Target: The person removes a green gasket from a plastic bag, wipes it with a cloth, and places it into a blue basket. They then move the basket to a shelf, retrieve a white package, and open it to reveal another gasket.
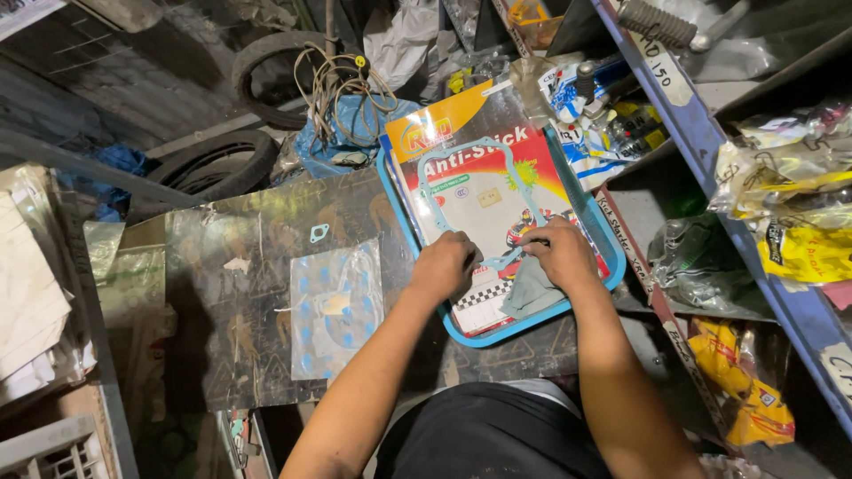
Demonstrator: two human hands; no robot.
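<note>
A blue tray point(401, 217) lies on the worktable and holds a large printed card pack point(461, 124) in a clear sleeve. On the pack rests a thin pale-blue gasket point(424, 191), a wavy closed outline. My left hand point(444, 266) presses on the gasket's lower left edge. My right hand point(561, 253) pinches the gasket's lower right part between thumb and fingers. A grey cloth point(531, 293) lies in the tray just under my right hand.
A clear bag of small gaskets point(335, 306) and one small loose gasket point(319, 232) lie on the dark tabletop point(240, 346) to the left. Tyres point(213, 164) and tangled cable point(342, 84) sit behind. A blue metal shelf rack point(710, 151) with packaged parts stands at right.
</note>
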